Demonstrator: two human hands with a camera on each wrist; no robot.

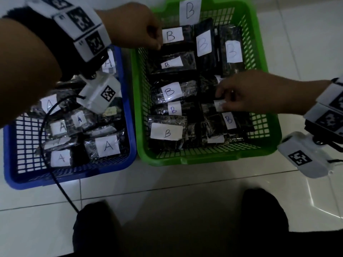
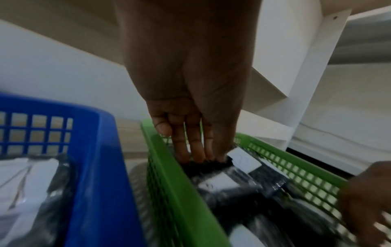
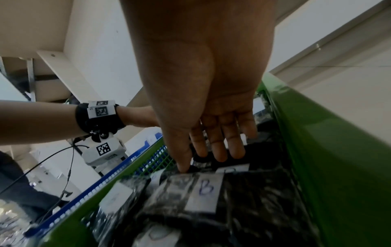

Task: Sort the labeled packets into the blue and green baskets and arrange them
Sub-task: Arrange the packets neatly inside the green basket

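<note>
Bare forearms, no sleeves. Black strap on the left wrist (image 1: pixel 61 39) under a white band of square black-and-white markers. White camera box (image 1: pixel 98 93) with one marker hanging below, thin black cable (image 1: pixel 48 145) trailing to 6 o'clock. Matching white band (image 1: pixel 330 101) and box (image 1: pixel 304 156) on the right wrist. Dark trousers (image 1: pixel 263 219).

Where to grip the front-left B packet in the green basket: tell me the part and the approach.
Probably best to pinch the B packet by its right short edge, coming from above. It lies flat and label up in the green basket, on top of the pile. Its left and near edges sit close to the basket walls, which leaves fingers little room there. Both the left hand and right hand are busy farther back.
</note>
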